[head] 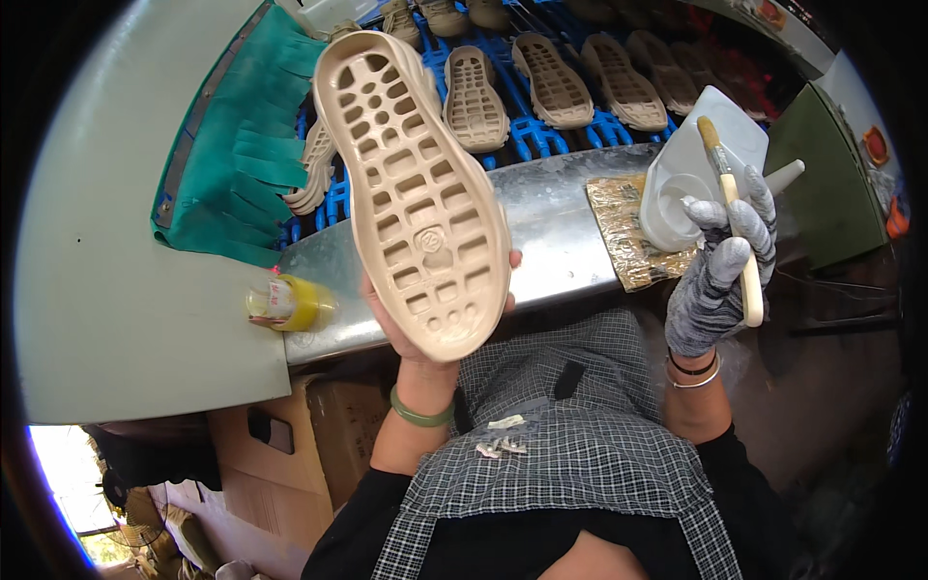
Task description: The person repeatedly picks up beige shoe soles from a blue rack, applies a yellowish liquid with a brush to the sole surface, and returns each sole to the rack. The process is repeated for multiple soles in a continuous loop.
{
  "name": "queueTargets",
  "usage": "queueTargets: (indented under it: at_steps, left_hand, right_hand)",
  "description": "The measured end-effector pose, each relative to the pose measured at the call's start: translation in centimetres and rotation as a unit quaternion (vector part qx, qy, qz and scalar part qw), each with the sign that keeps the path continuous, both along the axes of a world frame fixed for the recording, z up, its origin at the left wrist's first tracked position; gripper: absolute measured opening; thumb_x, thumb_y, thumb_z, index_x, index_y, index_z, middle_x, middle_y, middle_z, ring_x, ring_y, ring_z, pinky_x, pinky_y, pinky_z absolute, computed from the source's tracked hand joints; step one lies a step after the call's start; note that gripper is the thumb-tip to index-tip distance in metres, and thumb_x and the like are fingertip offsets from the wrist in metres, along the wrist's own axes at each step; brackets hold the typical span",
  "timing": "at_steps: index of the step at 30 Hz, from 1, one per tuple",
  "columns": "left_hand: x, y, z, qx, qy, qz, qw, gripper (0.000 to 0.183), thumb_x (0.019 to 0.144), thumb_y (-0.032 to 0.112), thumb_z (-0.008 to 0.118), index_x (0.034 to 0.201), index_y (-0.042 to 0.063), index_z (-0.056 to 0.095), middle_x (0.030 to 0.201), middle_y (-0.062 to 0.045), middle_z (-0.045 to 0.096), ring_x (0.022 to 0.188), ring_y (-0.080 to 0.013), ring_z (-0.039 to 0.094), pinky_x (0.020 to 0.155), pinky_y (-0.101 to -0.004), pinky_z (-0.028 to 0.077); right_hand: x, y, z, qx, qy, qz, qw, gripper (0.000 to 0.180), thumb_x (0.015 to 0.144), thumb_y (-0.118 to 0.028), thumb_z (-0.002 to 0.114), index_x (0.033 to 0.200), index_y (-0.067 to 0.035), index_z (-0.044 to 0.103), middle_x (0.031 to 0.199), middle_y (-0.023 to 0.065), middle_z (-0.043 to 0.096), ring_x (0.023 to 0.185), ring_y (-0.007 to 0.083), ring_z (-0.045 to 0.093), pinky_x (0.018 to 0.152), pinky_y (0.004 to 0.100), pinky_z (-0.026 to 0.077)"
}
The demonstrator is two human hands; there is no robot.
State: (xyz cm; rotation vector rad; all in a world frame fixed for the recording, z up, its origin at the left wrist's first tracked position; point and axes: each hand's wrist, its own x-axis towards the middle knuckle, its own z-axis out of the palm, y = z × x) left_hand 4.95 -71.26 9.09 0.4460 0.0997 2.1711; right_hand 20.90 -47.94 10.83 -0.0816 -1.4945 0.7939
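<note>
Bare, with its palm under a beige shoe sole [413, 188], my left hand [395, 326] supports the sole in front of me. The sole's gridded inner side faces up, and its surface looks glossy. In a grey knit glove, my right hand [703, 290] grips a flat brush with a pale wooden handle [750, 283], bristles [708, 134] pointing up. Just behind that hand lies a cut-open white plastic jug [725, 138], holding a small clear cup [678, 206]. Brown tape-covered sheeting [616, 232] lies under the jug on the metal ledge [547, 225].
Beyond the ledge, several soles [475, 98] and shoes [442, 16] stand on a blue-linked conveyor [533, 134]. Green strip curtains [254, 159] hang at the machine's left. A yellow tape roll [304, 303] sits at the ledge's left end. A cardboard box [268, 464] stands below.
</note>
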Motion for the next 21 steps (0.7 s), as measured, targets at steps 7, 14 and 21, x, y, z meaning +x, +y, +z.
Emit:
queueTargets:
  at_steps: [7,14,21]
  left_hand:
    - [0.4,0.2,-0.6,-0.274,0.117,0.358,0.885,0.07,0.101,0.056,0.034,0.152,0.009,0.036,0.146,-0.014,0.05,0.128,-0.0308,0.056,0.105,-0.0467,0.05]
    - [0.7,-0.3,-0.5,-0.31,0.144,0.371,0.864,0.072,0.101,0.058,0.035,0.151,0.007,0.036,0.146,-0.014,0.05,0.128,-0.0316,0.056,0.104,-0.0469,0.05]
    - [0.3,-0.3,-0.1,-0.313,0.139,0.345,0.874,0.066,0.103,0.052,0.033,0.148,0.005,0.039,0.14,-0.015,0.055,0.123,-0.0305,0.06,0.102,-0.045,0.052]
  right_hand:
    - [-0.2,-0.3,-0.1,-0.042,-0.004,0.019,0.999,0.037,0.105,-0.032,0.056,0.123,0.0,0.06,0.145,0.0202,0.048,0.094,0.0242,0.071,0.09,0.0361,0.059]
    - [-0.7,-1.2,0.4,-0.028,-0.007,0.037,0.999,0.037,0.105,-0.034,0.055,0.122,-0.001,0.061,0.142,0.018,0.05,0.096,0.022,0.07,0.093,0.0355,0.057]
    - [-1.1,-2.2,0.6,-0.045,-0.014,0.059,0.997,0.033,0.103,-0.037,0.057,0.117,-0.007,0.063,0.127,0.0123,0.058,0.095,0.0129,0.065,0.099,0.0371,0.053]
